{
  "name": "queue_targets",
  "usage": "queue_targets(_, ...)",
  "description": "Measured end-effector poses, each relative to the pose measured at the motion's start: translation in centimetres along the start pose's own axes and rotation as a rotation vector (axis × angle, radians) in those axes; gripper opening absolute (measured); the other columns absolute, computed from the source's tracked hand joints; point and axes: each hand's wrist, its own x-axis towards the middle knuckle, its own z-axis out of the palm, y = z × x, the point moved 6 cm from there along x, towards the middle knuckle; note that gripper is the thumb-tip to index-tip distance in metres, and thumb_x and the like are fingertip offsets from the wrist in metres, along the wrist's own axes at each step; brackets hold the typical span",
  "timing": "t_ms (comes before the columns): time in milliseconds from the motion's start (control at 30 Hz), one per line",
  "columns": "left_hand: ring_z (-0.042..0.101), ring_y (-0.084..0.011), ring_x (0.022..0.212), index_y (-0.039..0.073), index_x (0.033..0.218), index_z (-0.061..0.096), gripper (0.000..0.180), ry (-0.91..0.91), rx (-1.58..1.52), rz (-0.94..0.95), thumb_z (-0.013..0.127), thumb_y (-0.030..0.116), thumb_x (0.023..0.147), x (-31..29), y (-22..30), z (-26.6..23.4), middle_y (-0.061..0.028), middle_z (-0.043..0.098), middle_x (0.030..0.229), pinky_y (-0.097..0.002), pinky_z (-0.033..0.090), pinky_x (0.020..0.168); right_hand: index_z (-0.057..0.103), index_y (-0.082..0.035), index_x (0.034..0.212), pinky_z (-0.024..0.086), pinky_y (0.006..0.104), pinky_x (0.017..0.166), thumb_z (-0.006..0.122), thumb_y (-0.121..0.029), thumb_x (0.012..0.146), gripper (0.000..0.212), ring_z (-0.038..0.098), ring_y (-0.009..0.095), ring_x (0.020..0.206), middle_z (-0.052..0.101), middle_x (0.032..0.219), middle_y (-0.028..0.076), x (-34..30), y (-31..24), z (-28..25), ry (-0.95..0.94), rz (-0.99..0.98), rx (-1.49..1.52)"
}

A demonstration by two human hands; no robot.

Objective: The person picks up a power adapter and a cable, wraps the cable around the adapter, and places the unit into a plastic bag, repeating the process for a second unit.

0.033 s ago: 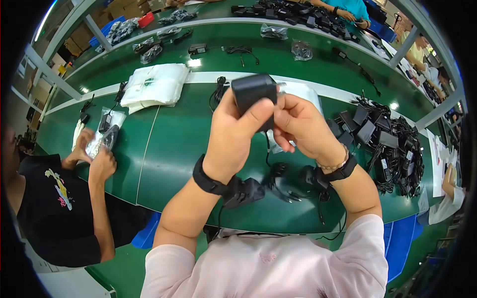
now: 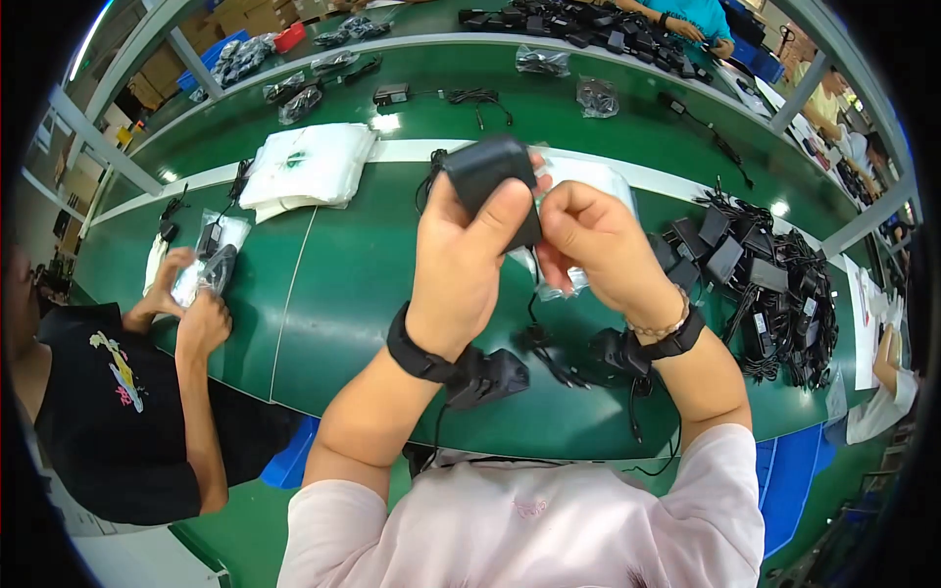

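A black power adapter (image 2: 487,174) is held up over the bench in my left hand (image 2: 459,257), its thumb pressed across the near face. Just right of the adapter is my right hand (image 2: 595,233), thumb and forefinger pinched together and the other fingers curled. What lies in that pinch, if anything, is hidden. Below the hands, a black cord (image 2: 551,361) lies on the green bench. Behind my right hand, a stack of clear plastic bags (image 2: 610,181) shows in part. Each wrist wears a black band with a black box-shaped device.
To the right lies a large heap of black adapters with cords (image 2: 755,265). White bags (image 2: 306,169) are stacked at the left back. A co-worker at the left handles a bagged adapter (image 2: 211,240). Beyond the pale strip, a green belt (image 2: 431,127) carries adapters and bagged items.
The adapter has tilted a little and shifted slightly left in my left hand. My right fingertips have drawn slightly apart from its upper right end.
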Motion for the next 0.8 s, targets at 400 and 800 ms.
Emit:
queue_targets(400, 0.051, -0.0307, 0.11, 0.004, 0.12, 0.043, 0.036, 0.144, -0.195, 0.24, 0.052, 0.022, 0.09, 1.9, 3.2, -1.7, -0.0178, 0.05, 0.119, -0.0436, 0.041, 0.094, 0.045, 0.001, 0.118, 0.044, 0.0278, 0.081, 0.062, -0.011, 0.083, 0.041, 0.058, 0.018, 0.09, 0.062, 0.092, 0.01, 0.1, 5.9, 1.0, -0.244, -0.344, -0.426)
queue_targets(800, 0.055, -0.0128, 0.085, 0.003, 0.117, 0.045, 0.04, 0.119, 0.194, -0.204, 0.063, 0.013, 0.083, -1.7, -6.6, -3.5, -0.0061, 0.056, 0.1, -0.0247, 0.047, 0.074, 0.05, 0.003, 0.12, 0.046, 0.0192, 0.064, 0.06, 0.001, 0.081, 0.04, 0.056, 0.008, 0.076, 0.062, 0.092, 0.006, -1.1, 3.7, -3.4, 0.476, -0.229, -0.312)
